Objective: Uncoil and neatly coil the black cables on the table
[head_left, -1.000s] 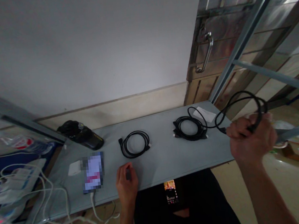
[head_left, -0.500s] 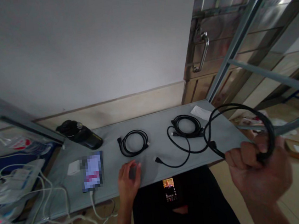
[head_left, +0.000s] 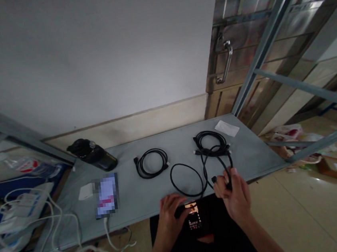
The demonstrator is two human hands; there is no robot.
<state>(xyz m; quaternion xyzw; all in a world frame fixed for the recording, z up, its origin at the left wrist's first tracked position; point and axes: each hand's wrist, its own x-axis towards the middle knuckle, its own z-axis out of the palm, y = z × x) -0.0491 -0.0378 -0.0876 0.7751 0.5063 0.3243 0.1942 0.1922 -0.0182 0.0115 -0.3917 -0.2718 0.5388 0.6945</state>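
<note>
My right hand [head_left: 236, 199] is closed around part of a black cable [head_left: 185, 163] at the table's front edge. One loop of that cable lies to the left on the tabletop, and a black plug [head_left: 214, 179] sticks out beside my fingers. My left hand [head_left: 170, 214] is just below this loop, thumb and fingers apart, with nothing visible in it. Behind my right hand lies a coiled cable bundle [head_left: 209, 131], which the held cable partly overlaps. A separate coiled black cable [head_left: 153, 175] rests left of the middle.
On the left of the grey table [head_left: 129, 210] are a black bottle [head_left: 94, 153], lying tilted, and a blurred-out phone [head_left: 106, 194]. White paper [head_left: 227, 128] lies at the back right. A lit phone [head_left: 193, 215] rests on my lap. White cords [head_left: 77, 231] hang at the left.
My right hand has come down and left with the cable, from off the table's right side to its front edge. My left hand has shifted right, and the cable's loop now lies flatter.
</note>
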